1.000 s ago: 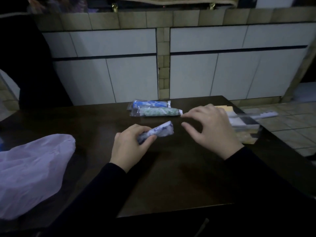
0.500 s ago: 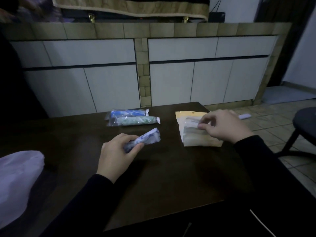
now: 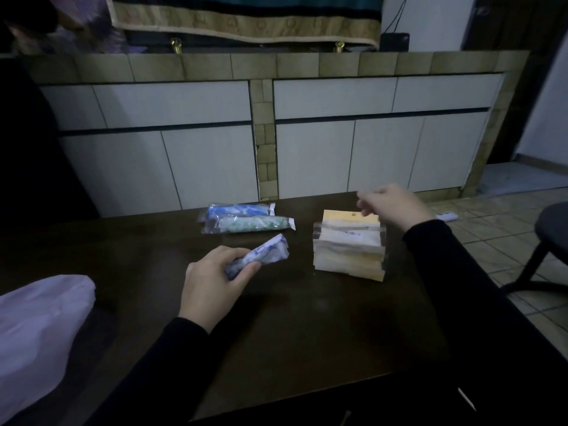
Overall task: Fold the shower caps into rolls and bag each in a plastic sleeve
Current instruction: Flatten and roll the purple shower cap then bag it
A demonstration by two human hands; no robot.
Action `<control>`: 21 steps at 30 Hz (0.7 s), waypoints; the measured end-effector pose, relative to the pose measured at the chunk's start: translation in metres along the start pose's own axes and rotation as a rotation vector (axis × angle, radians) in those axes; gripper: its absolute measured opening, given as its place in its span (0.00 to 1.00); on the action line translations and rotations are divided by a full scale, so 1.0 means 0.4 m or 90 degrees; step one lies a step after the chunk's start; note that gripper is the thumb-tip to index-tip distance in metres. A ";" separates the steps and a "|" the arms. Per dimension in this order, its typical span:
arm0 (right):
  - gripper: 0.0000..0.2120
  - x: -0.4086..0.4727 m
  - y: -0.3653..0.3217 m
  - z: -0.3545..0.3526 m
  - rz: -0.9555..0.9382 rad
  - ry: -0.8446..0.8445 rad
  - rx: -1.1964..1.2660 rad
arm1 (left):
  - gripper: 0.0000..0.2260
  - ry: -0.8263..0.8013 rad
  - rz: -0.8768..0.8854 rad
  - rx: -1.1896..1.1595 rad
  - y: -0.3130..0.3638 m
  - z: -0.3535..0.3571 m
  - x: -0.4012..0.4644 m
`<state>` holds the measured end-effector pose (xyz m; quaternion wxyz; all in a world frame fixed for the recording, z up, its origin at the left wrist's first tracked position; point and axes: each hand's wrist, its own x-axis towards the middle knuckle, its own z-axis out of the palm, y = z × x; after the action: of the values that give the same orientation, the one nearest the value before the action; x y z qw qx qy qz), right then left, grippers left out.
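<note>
White plastic bag (image 3: pixel 40 327) at table's (image 3: pixel 292 333) left edge. Left hand (image 3: pixel 212 281) grips rolled cap (image 3: pixel 258 256), long axis pointing up-right, same as before. Two bagged rolls (image 3: pixel 246 218) lie left-right behind it. Sleeve stack (image 3: pixel 349 247) sits right of them. Right hand (image 3: pixel 396 204) has lifted off the stack, fingers curled; pinch unclear, blurred.

Dim room, dark wooden worktop (image 3: pixel 292 327), white panelled cabinet wall (image 3: pixel 313 149) edged with tan tiles behind, pale tiled floor (image 3: pixel 491 241) at right, dark chair (image 3: pixel 550 229) beside it
</note>
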<state>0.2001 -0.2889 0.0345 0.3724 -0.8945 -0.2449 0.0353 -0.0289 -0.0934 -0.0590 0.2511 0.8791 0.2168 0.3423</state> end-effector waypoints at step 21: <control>0.37 0.038 0.100 0.101 0.075 0.124 -0.064 | 0.07 -0.009 -0.009 0.011 0.000 -0.001 0.007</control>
<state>0.2201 -0.2800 -0.0201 0.3465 -0.9240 -0.1561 -0.0424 -0.0273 -0.0916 -0.0575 0.2472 0.8821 0.2244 0.3322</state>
